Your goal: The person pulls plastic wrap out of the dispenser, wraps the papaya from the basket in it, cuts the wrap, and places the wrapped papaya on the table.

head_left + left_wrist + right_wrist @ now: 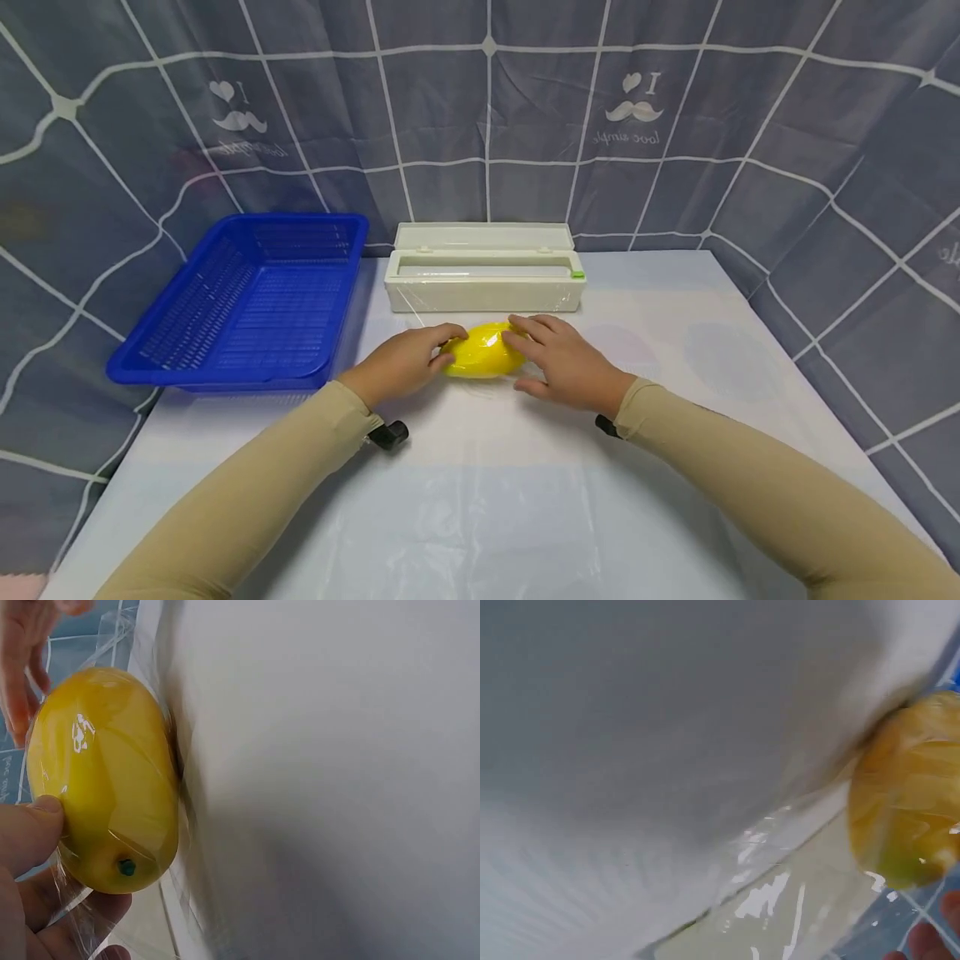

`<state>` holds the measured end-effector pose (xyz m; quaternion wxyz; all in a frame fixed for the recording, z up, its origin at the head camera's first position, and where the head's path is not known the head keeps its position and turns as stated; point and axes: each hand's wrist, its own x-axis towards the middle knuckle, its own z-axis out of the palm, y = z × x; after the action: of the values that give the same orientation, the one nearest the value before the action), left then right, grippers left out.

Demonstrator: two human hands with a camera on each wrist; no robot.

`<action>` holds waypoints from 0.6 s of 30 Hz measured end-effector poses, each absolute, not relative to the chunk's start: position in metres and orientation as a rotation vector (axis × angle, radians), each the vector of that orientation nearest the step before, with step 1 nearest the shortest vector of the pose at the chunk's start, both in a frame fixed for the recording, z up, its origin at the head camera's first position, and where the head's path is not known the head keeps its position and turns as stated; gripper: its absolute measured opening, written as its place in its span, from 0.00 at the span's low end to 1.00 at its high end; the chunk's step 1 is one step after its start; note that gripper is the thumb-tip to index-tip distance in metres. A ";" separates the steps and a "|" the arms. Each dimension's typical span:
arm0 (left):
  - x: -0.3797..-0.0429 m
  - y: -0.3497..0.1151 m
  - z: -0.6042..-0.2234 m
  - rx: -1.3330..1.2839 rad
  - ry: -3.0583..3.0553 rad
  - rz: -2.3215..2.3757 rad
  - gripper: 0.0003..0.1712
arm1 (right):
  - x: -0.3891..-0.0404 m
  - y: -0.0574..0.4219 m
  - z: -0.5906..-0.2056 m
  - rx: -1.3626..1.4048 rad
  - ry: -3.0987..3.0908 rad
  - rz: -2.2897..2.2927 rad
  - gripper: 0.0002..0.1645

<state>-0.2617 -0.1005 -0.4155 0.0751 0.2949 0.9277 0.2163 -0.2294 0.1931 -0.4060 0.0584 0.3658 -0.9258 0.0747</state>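
Note:
A glossy yellow mango (483,354) lies on the table in clear plastic film (765,896), its small green stem end facing the left hand in the left wrist view. My left hand (397,364) holds that end, thumb on one side and fingers curled round the other. At the opposite end, my right hand (568,364) has its fingers loosely extended over the fruit and film. Just behind the mango stands a white cling film dispenser (486,295), lid raised; film stretches from its front toward the fruit.
To the left sits a blue plastic basket (337,367) with slotted walls. A white cover lies over the table (465,517). Grey curtains with white lines (525,108) hang round the back and sides. The dispenser has a green tab (577,274) at its right end.

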 end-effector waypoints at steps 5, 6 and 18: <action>-0.262 -0.102 -0.414 0.874 2.771 0.639 0.25 | -0.241 0.189 -0.418 1.076 -2.884 0.216 0.54; -0.263 -0.102 -0.414 0.869 2.772 0.637 0.25 | -0.243 0.189 -0.419 1.068 -2.895 0.232 0.54; -0.268 -0.101 -0.421 0.836 2.775 0.662 0.46 | -0.255 0.184 -0.425 0.957 -2.914 0.412 0.50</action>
<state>-0.2683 -0.1013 -0.4208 0.0840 0.2802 0.9301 0.2220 -0.2545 0.1844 -0.4253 0.0234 0.3092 -0.9414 0.1330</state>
